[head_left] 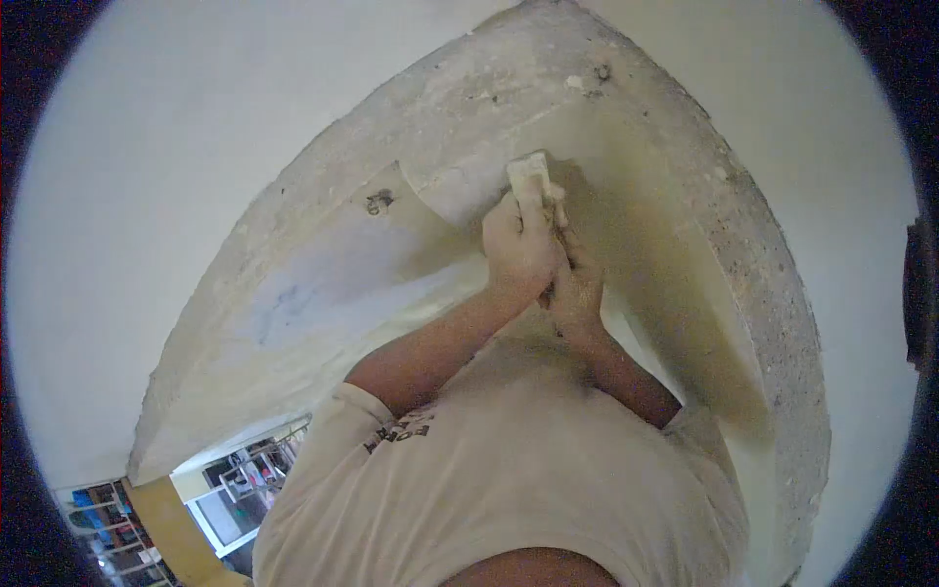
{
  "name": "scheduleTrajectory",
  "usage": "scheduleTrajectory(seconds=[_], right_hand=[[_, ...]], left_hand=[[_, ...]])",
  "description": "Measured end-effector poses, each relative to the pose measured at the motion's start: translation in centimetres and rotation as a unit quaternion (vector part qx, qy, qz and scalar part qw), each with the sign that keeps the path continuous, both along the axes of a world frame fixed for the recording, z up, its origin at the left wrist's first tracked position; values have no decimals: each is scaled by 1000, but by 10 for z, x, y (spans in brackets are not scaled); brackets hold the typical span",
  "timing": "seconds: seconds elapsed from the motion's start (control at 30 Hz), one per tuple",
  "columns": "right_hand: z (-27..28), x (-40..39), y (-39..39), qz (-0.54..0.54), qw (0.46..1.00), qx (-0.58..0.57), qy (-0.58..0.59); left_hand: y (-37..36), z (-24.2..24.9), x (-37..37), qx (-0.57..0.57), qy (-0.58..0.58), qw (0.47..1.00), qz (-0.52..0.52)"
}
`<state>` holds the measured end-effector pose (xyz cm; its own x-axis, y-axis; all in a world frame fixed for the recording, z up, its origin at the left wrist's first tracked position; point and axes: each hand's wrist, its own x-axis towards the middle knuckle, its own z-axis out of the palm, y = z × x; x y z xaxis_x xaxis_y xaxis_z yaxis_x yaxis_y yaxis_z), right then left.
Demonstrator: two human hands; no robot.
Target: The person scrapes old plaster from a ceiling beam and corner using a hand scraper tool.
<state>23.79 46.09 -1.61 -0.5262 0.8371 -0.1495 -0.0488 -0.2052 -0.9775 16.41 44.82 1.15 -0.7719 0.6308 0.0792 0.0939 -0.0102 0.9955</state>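
Bumpy plaster (440, 112) is filling my view. I'm closing my left hand (515, 249) round 1 pale block (529, 171), its long side pointing away from my shirt (548, 470); my right hand (579, 289) is resting lower, grip hidden.

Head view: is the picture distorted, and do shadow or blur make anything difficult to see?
In the head view, the image is round with black corners, outlines perhaps bowed by the lens; in the head view, the curved surface looks shadowed right of the hands; in the head view, grain and softness blur texture on the pale block.
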Motion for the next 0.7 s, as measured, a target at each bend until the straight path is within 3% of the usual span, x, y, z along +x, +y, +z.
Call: scheduleTrajectory(seconds=[0.1, 0.17, 0.27, 0.3, 0.37, 0.43, 0.5, 0.6, 0.67, 0.7], right_hand=[[-2, -3, -3, -7, 1000, 18, -14], [8, -4, -1, 2, 999, -42, 30], [-39, -7, -8, 6, 1000, -21, 5], [-27, -6, -7, 4, 1000, -26, 5], [5, -3, -2, -23, 999, -15, 24], [-12, 0, -2, -10, 1000, 19, 10], [-25, -3, 0, -1, 998, 67, 9], [-26, -2, -8, -9, 998, 45, -40], [5, -5, 2, 22, 1000, -11, -8], [-9, -4, -3, 23, 1000, -11, -10]], left_hand=[[1, 9, -9, -1, 39, 999, -10], [-3, -6, -10, -7, 26, 999, -19], [-2, -31, -15, -4, 5, 999, -33], [-5, -37, -12, -9, -16, 999, -38], [3, -12, -9, 7, -8, 999, -36], [0, -10, -6, 33, -1, 999, -34], [-5, -22, -8, -55, 95, 994, 4], [-6, -21, -9, 14, 22, 999, -33], [-3, -6, -10, 4, 17, 1000, -18], [-2, -2, -10, 6, 20, 1000, -3]])
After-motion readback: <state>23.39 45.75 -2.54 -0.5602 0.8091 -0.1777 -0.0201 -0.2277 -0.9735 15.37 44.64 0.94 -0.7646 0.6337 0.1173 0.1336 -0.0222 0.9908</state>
